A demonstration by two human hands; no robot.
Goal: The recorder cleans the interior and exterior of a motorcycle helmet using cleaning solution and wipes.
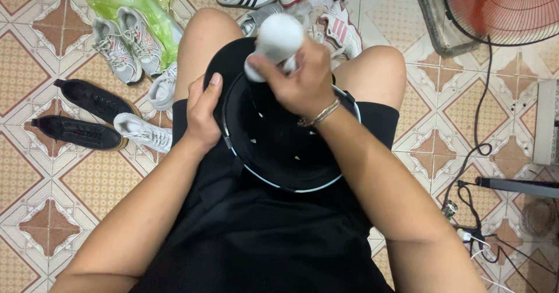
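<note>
Basically, left hand (202,111) grips the left rim of a black cap (273,147) resting upside down on the lap, thumb over the edge. Right hand (303,83) is closed around a white bottle (275,41), held tilted over the cap's far side. Bracelet (320,115) on the right wrist. Sneakers (128,45) and black shoes (87,115) lie on the tiled floor (35,66) left; fan (501,7) top right.

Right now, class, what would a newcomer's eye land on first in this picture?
At centre, a black helmet rests upside down on the seated person's lap, steadied by the left hand, while the right hand grips a white bottle over it. Sneakers lie on the tiled floor; a red fan stands top right.
</note>
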